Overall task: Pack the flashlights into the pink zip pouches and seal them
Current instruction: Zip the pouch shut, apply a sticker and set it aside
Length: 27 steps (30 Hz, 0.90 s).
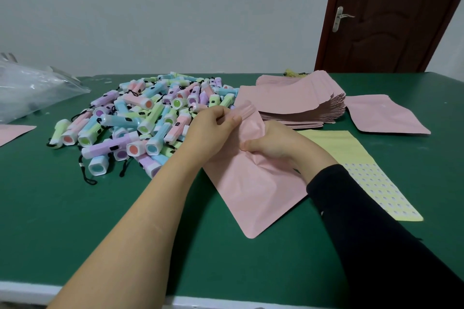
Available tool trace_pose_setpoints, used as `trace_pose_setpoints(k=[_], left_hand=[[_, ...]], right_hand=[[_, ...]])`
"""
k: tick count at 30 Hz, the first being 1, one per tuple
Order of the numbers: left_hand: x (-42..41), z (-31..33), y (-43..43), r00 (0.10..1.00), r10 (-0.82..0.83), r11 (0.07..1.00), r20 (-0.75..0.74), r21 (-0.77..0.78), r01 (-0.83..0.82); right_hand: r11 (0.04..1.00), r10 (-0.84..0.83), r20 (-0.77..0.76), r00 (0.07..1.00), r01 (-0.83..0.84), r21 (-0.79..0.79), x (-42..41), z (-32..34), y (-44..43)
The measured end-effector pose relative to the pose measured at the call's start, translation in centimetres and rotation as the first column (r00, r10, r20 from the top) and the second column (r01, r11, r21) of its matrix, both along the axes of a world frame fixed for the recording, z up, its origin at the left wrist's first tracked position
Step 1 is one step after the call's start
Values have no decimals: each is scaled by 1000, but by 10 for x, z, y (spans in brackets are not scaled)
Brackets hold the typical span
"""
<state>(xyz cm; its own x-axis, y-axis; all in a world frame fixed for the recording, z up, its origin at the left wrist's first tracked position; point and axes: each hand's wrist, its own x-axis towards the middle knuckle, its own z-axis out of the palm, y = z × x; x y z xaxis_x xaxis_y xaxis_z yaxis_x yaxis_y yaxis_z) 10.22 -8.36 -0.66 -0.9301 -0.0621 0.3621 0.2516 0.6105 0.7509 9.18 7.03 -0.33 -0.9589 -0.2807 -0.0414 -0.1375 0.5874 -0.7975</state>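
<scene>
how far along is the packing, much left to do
Early, it seems. Done: perhaps the lone pouch on the right, though I cannot tell if it is filled. In hand: left hand and right hand grip the held pouch. Left: the big flashlight pile and the pouch stack.

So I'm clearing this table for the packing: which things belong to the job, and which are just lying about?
Job: pink pouch, gripped by left hand and right hand; flashlight pile; stack of pink pouches.
Lying about, apparently: yellow dotted sheet; clear plastic bag.
</scene>
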Motion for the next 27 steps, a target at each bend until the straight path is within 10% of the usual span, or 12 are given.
trace_pose_setpoints(k=[18, 27], left_hand=[[2, 1, 7, 999, -45, 997, 1, 64, 44], [1, 1, 8, 1000, 2, 997, -25, 73, 0]], right_hand=[[986, 74, -9, 997, -72, 150, 7, 4, -6], [999, 25, -4, 1000, -25, -22, 4, 0, -4]])
